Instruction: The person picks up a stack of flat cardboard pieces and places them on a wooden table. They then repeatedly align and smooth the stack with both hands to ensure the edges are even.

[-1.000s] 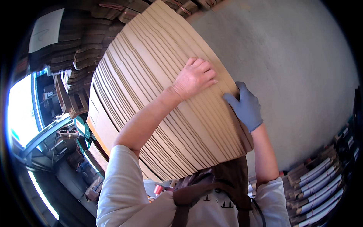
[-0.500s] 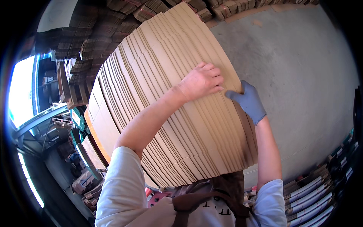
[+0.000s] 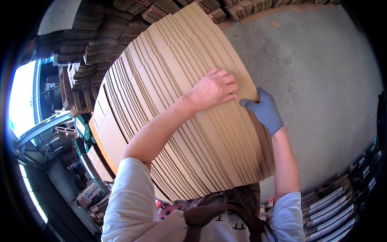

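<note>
Bare left hand (image 3: 215, 89) on top of cardboard (image 3: 213, 145), fingers curled; can't tell if gripping. Gloved right hand (image 3: 264, 111) gripping cardboard's right edge, thumb on top. Cardboard in overlapping layers before my torso, floor (image 3: 314, 88) beyond.

My right hand (image 3: 268, 115) wears a close-fitting blue-grey glove (image 3: 271, 109) that ends at the wrist, while my left hand (image 3: 215, 88) is bare. A pale grey cloth shirt (image 3: 217, 232) covers my chest, its loose, creased sleeves (image 3: 130, 189) stopping near the elbows and leaving both forearms (image 3: 155, 133) uncovered. Two dark brown fabric straps (image 3: 194, 232) cross my shirt front, joined by a curved brown band (image 3: 209, 210). Between them shows black line-like print (image 3: 238, 227), seen only in part.
</note>
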### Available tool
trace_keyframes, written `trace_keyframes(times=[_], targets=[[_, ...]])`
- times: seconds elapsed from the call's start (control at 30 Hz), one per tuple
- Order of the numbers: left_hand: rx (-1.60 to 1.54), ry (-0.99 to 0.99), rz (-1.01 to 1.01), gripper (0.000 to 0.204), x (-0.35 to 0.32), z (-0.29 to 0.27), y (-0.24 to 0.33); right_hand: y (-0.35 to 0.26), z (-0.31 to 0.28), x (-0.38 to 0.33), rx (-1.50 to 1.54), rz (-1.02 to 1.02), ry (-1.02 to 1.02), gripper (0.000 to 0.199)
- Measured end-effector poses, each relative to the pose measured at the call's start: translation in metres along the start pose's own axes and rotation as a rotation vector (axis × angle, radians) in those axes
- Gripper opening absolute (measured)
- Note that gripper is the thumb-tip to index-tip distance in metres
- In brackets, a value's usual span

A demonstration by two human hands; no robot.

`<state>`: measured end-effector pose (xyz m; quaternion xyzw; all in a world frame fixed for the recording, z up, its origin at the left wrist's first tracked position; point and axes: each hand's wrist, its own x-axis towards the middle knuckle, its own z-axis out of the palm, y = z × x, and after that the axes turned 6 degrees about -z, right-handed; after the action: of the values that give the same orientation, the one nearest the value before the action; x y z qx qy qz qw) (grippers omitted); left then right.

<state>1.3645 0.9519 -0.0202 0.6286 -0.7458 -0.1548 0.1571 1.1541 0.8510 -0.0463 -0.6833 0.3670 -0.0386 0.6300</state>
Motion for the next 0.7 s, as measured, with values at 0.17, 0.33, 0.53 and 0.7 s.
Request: trace_keyframes(times=[0.17, 0.33, 0.53, 0.7], targets=[[-0.008, -0.001, 0.005, 0.022, -0.0004, 0.0001, -0.0009, 0.0009, 0.0008, 0.0002, -0.010, -0.003, 0.004, 0.046], [-0.019, -0.013, -0.003, 0.022, 0.0001, -0.0019, -0.0005, 0.0003, 0.0003, 0.0000, -0.021, 0.009, 0.002, 0.046], [-0.028, -0.005, -0.006, 0.021, -0.0024, -0.0033, -0.0009, 0.0011, -0.0009, 0.0006, -0.054, -0.015, 0.007, 0.046], [-0.014, -0.002, -0.015, 0.020, -0.0046, -0.0010, -0.0035, 0.0030, 0.0016, 0.0043, -0.017, -0.072, 0.038, 0.045]])
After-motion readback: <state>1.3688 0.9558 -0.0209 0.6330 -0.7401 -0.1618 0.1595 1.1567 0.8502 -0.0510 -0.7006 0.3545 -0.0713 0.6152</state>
